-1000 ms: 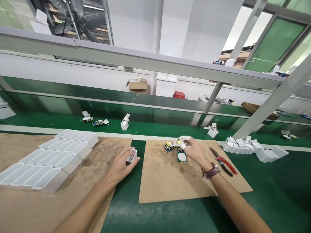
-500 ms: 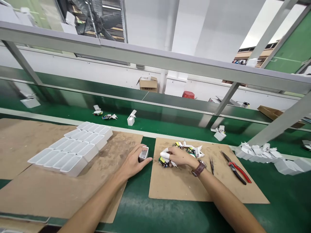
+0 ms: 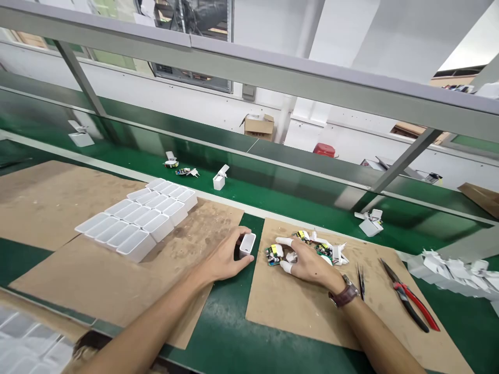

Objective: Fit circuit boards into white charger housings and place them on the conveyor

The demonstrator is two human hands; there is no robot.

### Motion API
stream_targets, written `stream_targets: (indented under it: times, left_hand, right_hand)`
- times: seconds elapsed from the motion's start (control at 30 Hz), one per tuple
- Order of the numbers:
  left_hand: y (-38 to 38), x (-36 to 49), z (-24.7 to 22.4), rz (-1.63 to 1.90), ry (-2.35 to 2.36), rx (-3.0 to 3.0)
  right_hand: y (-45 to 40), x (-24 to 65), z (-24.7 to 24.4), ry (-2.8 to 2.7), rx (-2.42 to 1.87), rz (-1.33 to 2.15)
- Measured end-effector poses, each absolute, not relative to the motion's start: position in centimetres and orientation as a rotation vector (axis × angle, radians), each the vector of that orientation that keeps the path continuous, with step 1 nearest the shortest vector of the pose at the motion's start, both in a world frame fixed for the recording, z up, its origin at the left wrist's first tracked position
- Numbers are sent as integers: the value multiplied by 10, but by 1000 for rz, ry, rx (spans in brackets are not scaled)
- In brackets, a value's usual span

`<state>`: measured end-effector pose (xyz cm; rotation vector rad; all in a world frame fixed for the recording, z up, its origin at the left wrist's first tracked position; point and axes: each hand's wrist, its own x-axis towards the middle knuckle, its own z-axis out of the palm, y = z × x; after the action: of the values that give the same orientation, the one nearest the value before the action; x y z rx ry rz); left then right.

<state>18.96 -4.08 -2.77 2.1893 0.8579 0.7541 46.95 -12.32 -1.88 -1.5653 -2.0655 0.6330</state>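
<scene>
My left hand (image 3: 228,258) grips a small white open-topped case (image 3: 248,244) by its sides, over the green strip between two brown boards. On the right board (image 3: 296,311), my right hand (image 3: 307,259) has its white-covered fingertips spread apart. Beside those fingertips lies a circuit board with a yellow part (image 3: 274,254). More boards with white plug pieces (image 3: 331,253) lie just beyond the hand. Tweezers (image 3: 360,280) and red-handled pliers (image 3: 409,296) rest to the right of my wrist. Rows of white cases (image 3: 134,215) stand on the left board.
Along the green channel behind the boards sit a white case with a plug piece (image 3: 219,179), another one (image 3: 371,223) and loose circuit parts (image 3: 187,172). White pieces (image 3: 460,272) crowd the right side. A grey metal rail (image 3: 273,65) crosses above.
The view has turned, so the scene sits differently. The fingers of my right hand have spread apart beside the circuit board. My left hand still has the white case.
</scene>
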Motion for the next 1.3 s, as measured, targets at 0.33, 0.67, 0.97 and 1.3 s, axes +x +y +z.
stream_targets:
  times: [0.33,0.67,0.97,1.3]
  left_hand:
    - [-39,188,-39,720,945,2120]
    - [-47,190,-40,956,798,2285]
    - [-46,190,-43,984,787,2340]
    - [-45,190,-46,1007,764,2357]
  right_hand:
    - [-117,442,18,-2087,-1182,271]
    - [-119,427,10,-2206,-1017,-151]
    - [-118,425,7,-2208,-1029,-181]
    - [-118,425,8,-2198,-1034,-187]
